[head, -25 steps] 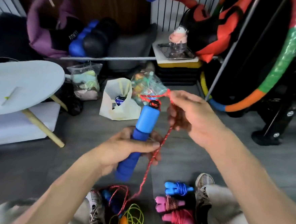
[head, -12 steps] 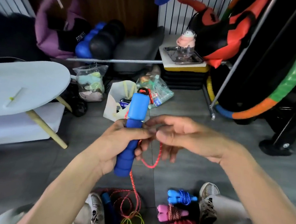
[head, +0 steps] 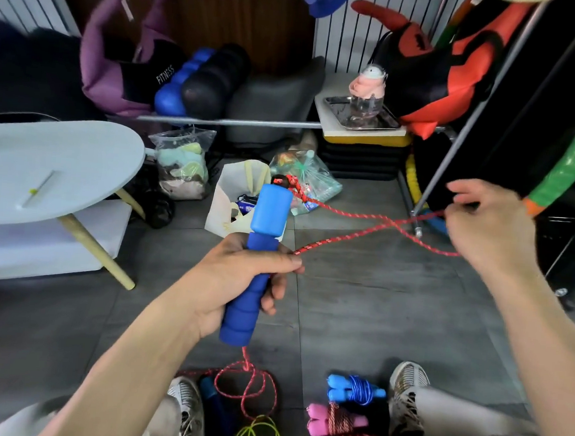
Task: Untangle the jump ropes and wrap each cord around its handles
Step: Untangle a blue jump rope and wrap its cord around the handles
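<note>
Left hand (head: 237, 282): fist around the upright blue handle (head: 253, 266), centre — a steady core for winding
Right hand (head: 486, 228): pinches the red cord (head: 356, 236) far right — drawn taut
Wrapped ropes (head: 347, 416): near floor, set aside

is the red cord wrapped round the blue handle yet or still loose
Still loose: the red cord runs off the blue handle top to the right hand, crossing itself in the air; none coils the grip.

White oval table (head: 62, 154) left; plastic bags (head: 181, 162) behind.
</note>
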Tool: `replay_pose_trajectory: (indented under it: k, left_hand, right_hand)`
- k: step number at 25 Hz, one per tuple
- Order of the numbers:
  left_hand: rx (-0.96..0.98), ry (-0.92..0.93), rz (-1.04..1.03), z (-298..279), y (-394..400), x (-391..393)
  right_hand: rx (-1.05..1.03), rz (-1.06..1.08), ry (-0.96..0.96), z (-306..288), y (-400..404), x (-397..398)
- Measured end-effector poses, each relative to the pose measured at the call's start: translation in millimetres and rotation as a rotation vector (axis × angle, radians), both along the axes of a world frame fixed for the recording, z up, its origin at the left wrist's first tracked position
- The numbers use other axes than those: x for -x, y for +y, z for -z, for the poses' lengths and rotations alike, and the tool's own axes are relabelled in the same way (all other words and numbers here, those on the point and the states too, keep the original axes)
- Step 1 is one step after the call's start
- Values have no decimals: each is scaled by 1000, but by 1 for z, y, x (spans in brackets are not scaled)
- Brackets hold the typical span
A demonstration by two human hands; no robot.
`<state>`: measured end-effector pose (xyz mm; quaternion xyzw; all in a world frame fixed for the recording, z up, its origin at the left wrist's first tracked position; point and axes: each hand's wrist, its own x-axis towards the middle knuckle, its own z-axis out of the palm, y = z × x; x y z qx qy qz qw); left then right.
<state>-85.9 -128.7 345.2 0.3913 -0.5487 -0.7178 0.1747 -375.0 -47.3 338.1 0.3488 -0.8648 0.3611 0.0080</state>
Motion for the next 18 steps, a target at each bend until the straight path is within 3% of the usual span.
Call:
replay_pose_trajectory:
  k: [1,2,4,5,6,9,12,14,16,18]
  left_hand:
    - [-1,5,10,0,1,2]
    - [0,14,25,0,3,5]
    - [6,38,36,1,6,10]
    - [9,48,27,1,7,12]
    - [11,55,17,1,7,14]
    - [22,29,44,2,8,15]
    - [37,-22,46,3,6,14]
    - [39,-27,28,4,4,13]
    - [34,-12,21,4,5,13]
    - [35,-2,32,4,7,15]
  right_hand:
    - [-32,-144,-61,-1,-1,-17]
    - [-30,-352,-262,-2,-2,-39]
    - [-43,-763,-818,-7,-1,-82]
    - [-79,-864,-1003,-6,-1,-95]
    - [-107,-906,-1055,-5,0,-101]
    - [55,-680,-870,-3,-5,-84]
    - [239,-250,-398,-4,-5,-32]
    - [198,-15,-103,-1,4,2]
    - [108,16,-6,0,10,4]
    - [95,-259,-222,1,8,-24]
